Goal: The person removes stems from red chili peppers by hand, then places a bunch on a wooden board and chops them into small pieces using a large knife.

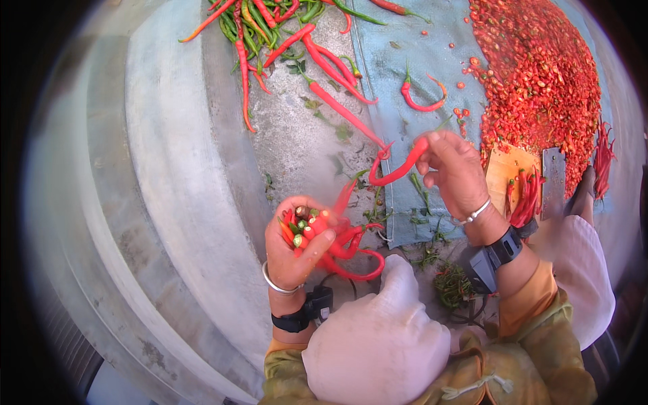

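Note:
My left hand (pixel 296 248) is closed around a bundle of red chili peppers (pixel 349 248). Their trimmed ends, some greenish, face up between thumb and fingers, while long curled tips hang out to the right. Between the thumb and fingers of my right hand (pixel 453 164) is one long curved red chili (pixel 400 172), pinched near its green stem. Its bent lower part hangs toward the left hand, close to another red chili (pixel 347 114) lying across the sheet's edge. The right palm and the far ends of the bundle are partly hidden.
A pile of red and green chilies (pixel 258 25) lies ahead on the concrete. Chopped chilies (pixel 541 86) cover the right of a blue woven sheet (pixel 405 45). Beside them are a wooden board (pixel 498 174) bearing whole chilies and a cleaver blade (pixel 553 174). Stems (pixel 453 286) lie near my knees.

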